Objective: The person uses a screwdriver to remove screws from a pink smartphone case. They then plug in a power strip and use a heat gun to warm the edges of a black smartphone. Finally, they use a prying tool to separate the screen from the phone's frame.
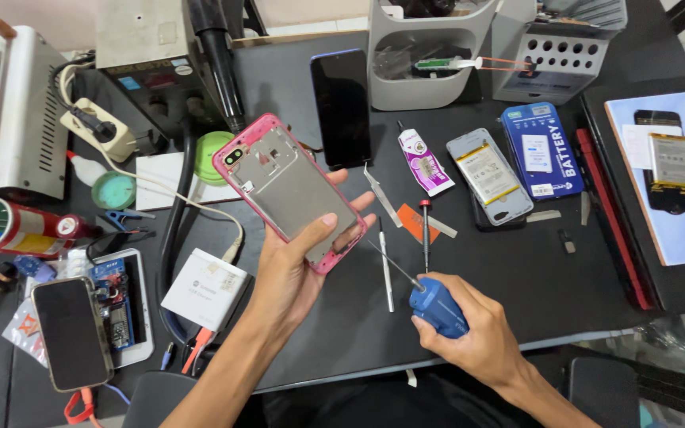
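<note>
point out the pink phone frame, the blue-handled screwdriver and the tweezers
pink phone frame (288, 189), head view, on its grey inner plate
blue-handled screwdriver (436, 307), head view, on the blue handle in the right hand
tweezers (380, 195), head view, mid-length of the metal arms

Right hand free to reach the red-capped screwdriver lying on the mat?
Probably not as is: the right hand is closed around a blue-handled screwdriver. The red-capped screwdriver lies just beyond it on the mat, with nothing between.

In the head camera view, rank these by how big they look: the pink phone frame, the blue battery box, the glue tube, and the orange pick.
1. pink phone frame, though it is held nearer the camera
2. blue battery box
3. glue tube
4. orange pick
</note>
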